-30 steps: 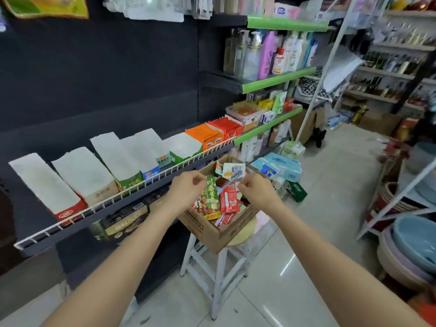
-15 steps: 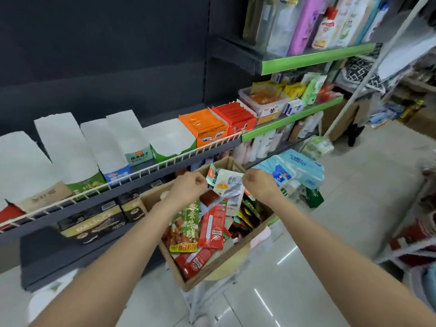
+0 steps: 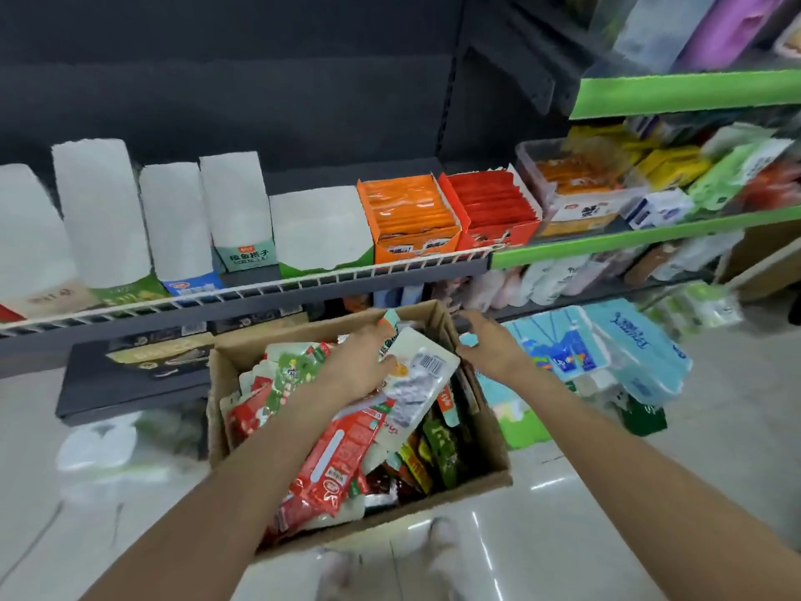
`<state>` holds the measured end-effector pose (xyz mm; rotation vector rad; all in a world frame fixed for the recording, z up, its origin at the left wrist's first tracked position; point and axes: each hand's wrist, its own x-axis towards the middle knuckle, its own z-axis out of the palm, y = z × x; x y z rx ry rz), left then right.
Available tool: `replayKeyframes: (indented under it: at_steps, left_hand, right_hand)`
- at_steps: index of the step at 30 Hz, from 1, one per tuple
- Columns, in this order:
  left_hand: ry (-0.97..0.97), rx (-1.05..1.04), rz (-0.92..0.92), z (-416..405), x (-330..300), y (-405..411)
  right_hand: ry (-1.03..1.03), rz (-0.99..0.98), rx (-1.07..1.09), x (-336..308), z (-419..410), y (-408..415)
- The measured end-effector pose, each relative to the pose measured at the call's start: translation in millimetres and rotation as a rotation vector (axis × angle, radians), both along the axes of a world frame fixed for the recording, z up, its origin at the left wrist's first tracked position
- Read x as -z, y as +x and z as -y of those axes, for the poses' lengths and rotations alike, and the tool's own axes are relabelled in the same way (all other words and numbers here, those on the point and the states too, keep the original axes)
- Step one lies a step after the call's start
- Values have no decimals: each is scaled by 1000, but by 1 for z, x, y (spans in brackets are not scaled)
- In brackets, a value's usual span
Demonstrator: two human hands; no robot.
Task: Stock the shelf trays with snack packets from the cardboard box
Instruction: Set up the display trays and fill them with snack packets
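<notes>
Our left hand (image 3: 362,366) rests on the white packet (image 3: 416,386) atop the cardboard box (image 3: 485,444), grip unclear; its long axis runs toward us; our right hand (image 3: 492,347), fingers loosely spread, empty, hovers just beside it.

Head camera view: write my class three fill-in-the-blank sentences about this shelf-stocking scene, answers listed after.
1. The snack packets lie in a ____ box.
2. The orange tray stands directly beside a ____ tray.
3. The left hand touches a white packet printed with a ____.

Answers: cardboard; red; barcode
</notes>
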<state>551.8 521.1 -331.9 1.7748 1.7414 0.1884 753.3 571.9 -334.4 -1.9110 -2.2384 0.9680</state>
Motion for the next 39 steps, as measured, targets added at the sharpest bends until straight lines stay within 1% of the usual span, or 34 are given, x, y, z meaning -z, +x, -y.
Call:
replayKeyframes:
  at_steps: [2, 7, 11, 14, 16, 20, 23, 26, 28, 30, 32, 33, 36, 39]
  left_hand:
    - [-65, -69, -70, 0, 7, 13]
    - [-127, -227, -187, -6, 11, 39]
    - [-167, -322, -238, -13, 22, 50]
    - [-141, -387, -193, -18, 28, 51]
    - [-114, -442, -124, -19, 29, 50]
    - [-9, -558, 81, -9, 24, 48]
    - [109, -665, 222, 5, 13, 46]
    - [278, -868, 436, 9, -3, 37]
    - [377, -963, 538, 5, -14, 32]
    - [425, -1030, 587, 3, -24, 31]
    - [494, -1076, 539, 2, -31, 31]
    - [537, -1091, 520, 2, -33, 32]
    - [609, -1101, 468, 3, -42, 30]
    - [574, -1068, 421, 2, -46, 25]
  right_hand:
    - [-46, -13, -78, 3, -12, 4]
    - [-8, -16, -243, 12, -24, 3]
    - [45, 13, -281, 16, -27, 2]
    - [57, 103, -331, 17, -29, -1]
    - [47, 154, -364, 18, -31, -4]
    - [14, 217, -371, 14, -34, -9]
    - [15, 194, -328, 12, -35, -10]
    - [-37, 41, -183, 13, -40, -6]
    - [-18, -137, -70, 8, -44, -1]
    - [-25, -356, 76, -4, -49, 4]
    - [-76, -545, 183, -15, -54, 7]
    - [-62, -596, 194, -20, -55, 8]
    - [17, -601, 145, -28, -60, 9]
    - [27, -652, 143, -35, -59, 7]
